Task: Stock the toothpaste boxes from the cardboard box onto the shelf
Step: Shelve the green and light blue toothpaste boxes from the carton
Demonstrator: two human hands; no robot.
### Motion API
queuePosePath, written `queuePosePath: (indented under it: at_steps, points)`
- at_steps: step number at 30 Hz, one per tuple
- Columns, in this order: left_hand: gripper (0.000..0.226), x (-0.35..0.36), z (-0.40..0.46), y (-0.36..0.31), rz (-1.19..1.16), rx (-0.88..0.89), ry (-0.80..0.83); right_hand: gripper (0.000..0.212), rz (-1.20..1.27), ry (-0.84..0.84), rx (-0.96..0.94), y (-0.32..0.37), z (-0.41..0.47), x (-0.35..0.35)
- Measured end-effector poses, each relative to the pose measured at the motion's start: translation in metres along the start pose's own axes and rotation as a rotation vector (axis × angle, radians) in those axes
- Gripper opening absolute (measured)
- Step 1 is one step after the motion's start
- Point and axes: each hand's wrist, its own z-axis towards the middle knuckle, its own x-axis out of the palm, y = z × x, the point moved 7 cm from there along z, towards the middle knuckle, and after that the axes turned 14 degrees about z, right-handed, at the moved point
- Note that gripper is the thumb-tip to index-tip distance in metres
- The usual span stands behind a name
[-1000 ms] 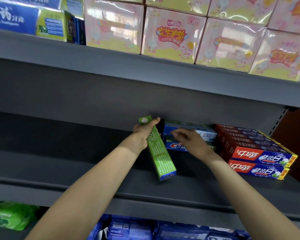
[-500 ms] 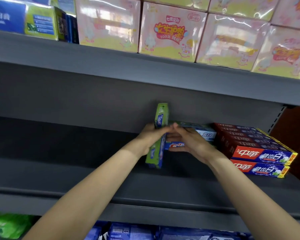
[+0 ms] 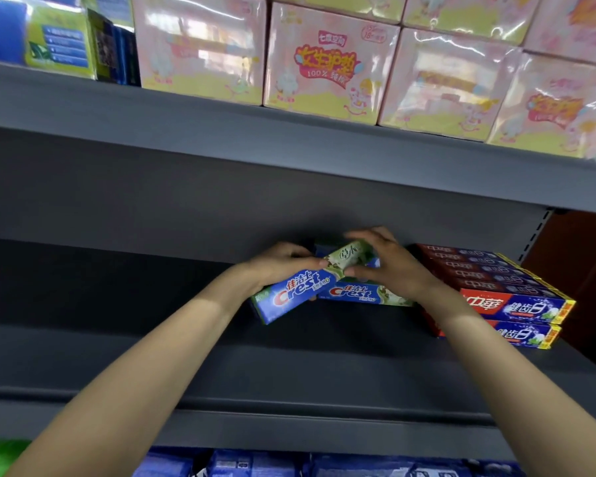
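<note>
**Head view: Crest carton tilts over the row as both hands steady it**

Head view of the grey shelf, with every place below given from the red-and-blue toothpaste stack at its right end. Just left of that stack lies a Crest box already shelved, flat, its printed face outward. Across the top of it, further left, slants the Crest box in hand, low end overhanging toward the bare shelf floor, high end up against the back panel. The left hand grips its lower half, fingers curled over the top edge; the right hand, nearest the stack, pinches its upper end between thumb and fingertips. The cardboard box is not in view. Above the stack, pink wrapped packs fill the upper shelf.

The likely risk is a crooked landing: released at this slant, the carton could slide off the box beneath and drop to the shelf floor, or shove that box out of line with the stack. The right wrist passes close to the stack's front corner, so a sideways sweep may nudge the red cartons askew.

Half a second earlier the held carton stood nearly upright on its end, its narrow green side showing; now it has been turned to show the blue Crest face and leans well over toward flat. The right hand has shifted onto its upper end.
</note>
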Motion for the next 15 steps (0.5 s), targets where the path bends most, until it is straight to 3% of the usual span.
queuePosePath:
  at_steps: [3, 6, 8, 10, 12, 15]
  points:
    - [0.032, 0.001, 0.002, -0.001, -0.038, 0.013, -0.002, 0.081, 0.149, -0.179, 0.134, -0.016, -0.006, -0.003]
    - [0.038, 0.0, 0.006, -0.015, 0.302, 0.118, -0.05, 0.091, -0.034, -0.099, 0.109, -0.019, -0.014, 0.002]
    - [0.042, 0.006, 0.009, -0.024, 0.427, 0.173, -0.028, 0.081, -0.226, 0.014, 0.047, -0.012, -0.015, 0.003]
    - [0.046, 0.007, 0.012, -0.031, 0.517, 0.18, -0.072, 0.058, -0.205, 0.082, 0.05, -0.01, -0.013, 0.003]
    - [0.057, 0.001, 0.012, -0.035, 0.691, 0.145, -0.172, 0.046, -0.146, 0.063, 0.077, -0.014, -0.011, -0.004]
    - [0.063, -0.006, 0.008, -0.024, 0.881, 0.064, -0.265, 0.045, -0.13, -0.059, 0.094, -0.027, -0.013, -0.024]
